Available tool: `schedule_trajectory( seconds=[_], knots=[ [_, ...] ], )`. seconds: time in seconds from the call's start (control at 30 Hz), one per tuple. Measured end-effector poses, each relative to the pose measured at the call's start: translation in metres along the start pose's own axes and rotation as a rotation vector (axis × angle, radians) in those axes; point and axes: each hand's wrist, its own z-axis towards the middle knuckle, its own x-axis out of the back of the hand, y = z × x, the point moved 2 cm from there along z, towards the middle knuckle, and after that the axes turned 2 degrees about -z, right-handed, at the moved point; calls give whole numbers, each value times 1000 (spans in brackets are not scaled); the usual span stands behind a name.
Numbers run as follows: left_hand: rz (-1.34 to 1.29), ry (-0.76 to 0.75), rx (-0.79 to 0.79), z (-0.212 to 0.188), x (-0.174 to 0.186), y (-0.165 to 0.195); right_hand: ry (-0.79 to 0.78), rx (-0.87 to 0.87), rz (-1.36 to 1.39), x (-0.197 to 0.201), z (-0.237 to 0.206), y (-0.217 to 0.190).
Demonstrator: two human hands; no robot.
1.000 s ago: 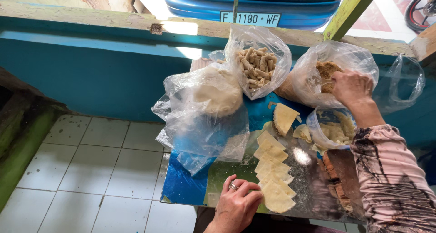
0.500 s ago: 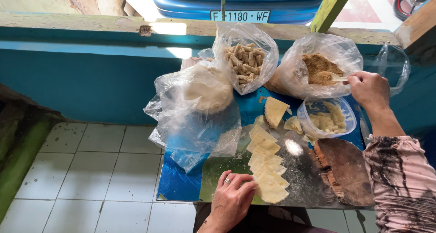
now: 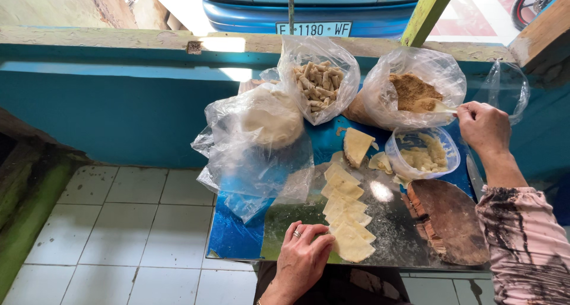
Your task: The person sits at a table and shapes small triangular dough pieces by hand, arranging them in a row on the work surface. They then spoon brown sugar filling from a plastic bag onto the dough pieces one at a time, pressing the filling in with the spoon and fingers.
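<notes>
Drawn back from the bag since the earlier frames, the right hand point(image 3: 484, 127) now sits at its mouth, fingers pinched on the handle of a pale spoon point(image 3: 436, 107). The spoon's long axis runs left from the grip, its bowl buried in the brown crumbs point(image 3: 412, 91) inside the clear bag point(image 3: 380, 94).

Just below that hand sits a plastic tub point(image 3: 423, 153) of pale filling, well nearer to it than to the left. The left hand point(image 3: 303, 257) rests loosely curled at the table's near edge, fingertips touching the last of a row of dough squares point(image 3: 347, 213) and grasping nothing. A wooden board point(image 3: 448, 219) lies between the two arms.
</notes>
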Motion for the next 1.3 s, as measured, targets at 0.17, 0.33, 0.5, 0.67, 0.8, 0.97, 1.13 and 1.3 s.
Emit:
schedule_trajectory(
  seconds=[0.17, 0.33, 0.5, 0.67, 0.8, 0.97, 1.13, 1.3],
  knots=[
    [-11, 8, 6, 0, -1, 0, -17, -43, 52, -4, -1, 7],
    [-52, 51, 8, 2, 3, 0, -115, -253, 300, -3, -11, 19],
    [-81, 87, 32, 5, 11, -2, -255, -224, 547, 13, -72, 15],
    [-70, 107, 26, 5, 11, 2, -464, -256, 604, 10, -179, -26],
    [-83, 91, -56, 1, 4, 9, -437, 14, 528, 8, -234, -62],
    [41, -5, -142, -2, -9, 15, -384, 52, 372, 10, -258, -86],
    [133, -45, -161, -4, -15, 13, -319, 187, 312, 17, -261, -97],
    [129, -81, -152, -6, -15, 11, -312, 239, 263, 21, -259, -100]
  ],
)
